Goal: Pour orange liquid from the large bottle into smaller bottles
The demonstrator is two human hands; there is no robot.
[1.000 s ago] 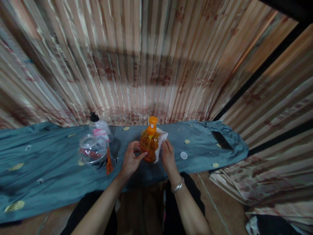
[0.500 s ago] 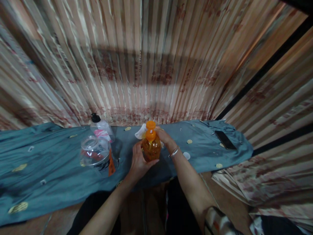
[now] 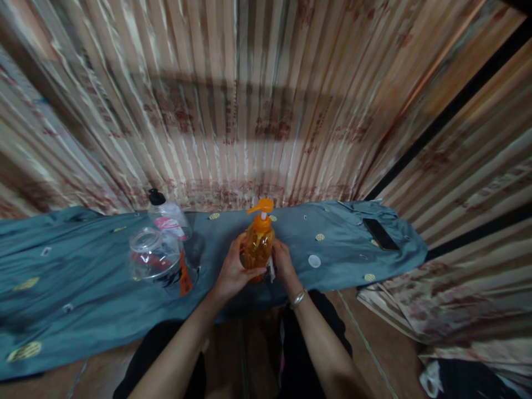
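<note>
An orange see-through pump bottle (image 3: 258, 246) stands upright in front of me, its orange pump head turned to the left. My left hand (image 3: 233, 270) is wrapped round its left side, thumb across the lower front. Against the bottle's right side, my right hand (image 3: 285, 261) is closed on a crumpled white tissue or wipe (image 3: 271, 270), whose end pokes out below the fingers. Most of that white piece is hidden by the hand and bottle.
On the blue-green cloth (image 3: 100, 266) at left are a clear plastic container (image 3: 155, 257) and a clear bottle with a black pump (image 3: 169, 217). A small white disc (image 3: 314, 261) and a phone (image 3: 380, 234) lie to the right. A pleated curtain (image 3: 249, 111) hangs behind.
My right hand has come from behind the bottle down to its right side, bringing the white piece along. The pump head has swung to point left.
</note>
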